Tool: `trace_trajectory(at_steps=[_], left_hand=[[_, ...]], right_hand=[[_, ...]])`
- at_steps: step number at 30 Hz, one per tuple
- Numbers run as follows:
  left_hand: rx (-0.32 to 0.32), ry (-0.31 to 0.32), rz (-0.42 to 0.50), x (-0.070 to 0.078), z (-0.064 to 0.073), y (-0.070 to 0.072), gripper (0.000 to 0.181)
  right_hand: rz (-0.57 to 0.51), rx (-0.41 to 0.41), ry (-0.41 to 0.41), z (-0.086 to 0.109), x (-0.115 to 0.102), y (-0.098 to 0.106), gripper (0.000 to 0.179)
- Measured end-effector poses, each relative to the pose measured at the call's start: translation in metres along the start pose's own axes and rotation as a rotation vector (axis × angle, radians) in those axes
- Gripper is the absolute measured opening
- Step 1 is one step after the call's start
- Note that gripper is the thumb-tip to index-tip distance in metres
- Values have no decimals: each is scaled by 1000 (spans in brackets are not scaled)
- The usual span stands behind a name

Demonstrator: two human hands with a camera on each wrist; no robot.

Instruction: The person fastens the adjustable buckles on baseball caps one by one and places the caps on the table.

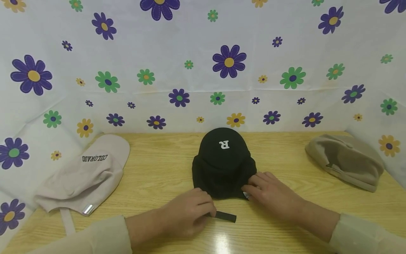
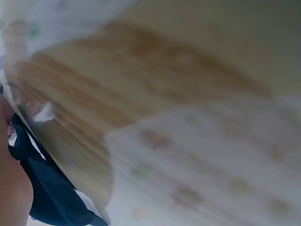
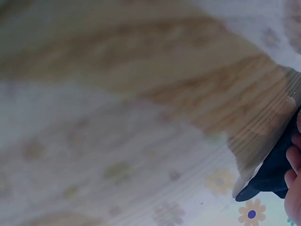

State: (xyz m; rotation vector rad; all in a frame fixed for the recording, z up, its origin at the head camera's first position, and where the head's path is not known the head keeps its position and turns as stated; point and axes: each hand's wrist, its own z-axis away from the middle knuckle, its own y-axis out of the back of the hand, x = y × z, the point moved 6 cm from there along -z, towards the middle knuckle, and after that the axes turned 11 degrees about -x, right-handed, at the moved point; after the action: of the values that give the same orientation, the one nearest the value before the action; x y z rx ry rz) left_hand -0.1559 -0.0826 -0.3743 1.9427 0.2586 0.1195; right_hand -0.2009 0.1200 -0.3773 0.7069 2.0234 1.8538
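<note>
A black cap (image 1: 222, 180) with a white letter R lies at the middle of the table, close in front of both hands. My left hand (image 1: 187, 213) holds a short black strap (image 1: 226, 216) in curled fingers at the cap's near left edge; its free end points right. With thumb and fingers my right hand (image 1: 274, 197) pinches the cap's near right edge, beside a small shiny buckle (image 1: 246, 194). In the left wrist view, part of the dark cap (image 2: 56, 188) shows beside the hand. The right wrist view catches fingers (image 3: 292, 176) against the dark fabric (image 3: 273, 172).
To the left lies a pale pink cap (image 1: 82, 176) lettered COLORADO, its loose strap (image 1: 67, 221) hanging toward me. A beige cap (image 1: 352, 162) sits at the right. Behind the wooden table (image 1: 158, 165) stands a white flower-printed cloth (image 1: 190, 42).
</note>
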Motion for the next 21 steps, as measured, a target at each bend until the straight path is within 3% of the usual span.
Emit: trace_trajectory(at_steps=[4, 7, 21], left_hand=[[83, 16, -44, -2, -1, 4, 17], [110, 40, -70, -4, -2, 6, 22], [91, 80, -151, -5, -3, 4, 20]], right_hand=[[18, 41, 30, -1, -1, 1, 26], [27, 46, 37, 0, -2, 1, 26], [10, 17, -35, -1, 2, 1, 21]])
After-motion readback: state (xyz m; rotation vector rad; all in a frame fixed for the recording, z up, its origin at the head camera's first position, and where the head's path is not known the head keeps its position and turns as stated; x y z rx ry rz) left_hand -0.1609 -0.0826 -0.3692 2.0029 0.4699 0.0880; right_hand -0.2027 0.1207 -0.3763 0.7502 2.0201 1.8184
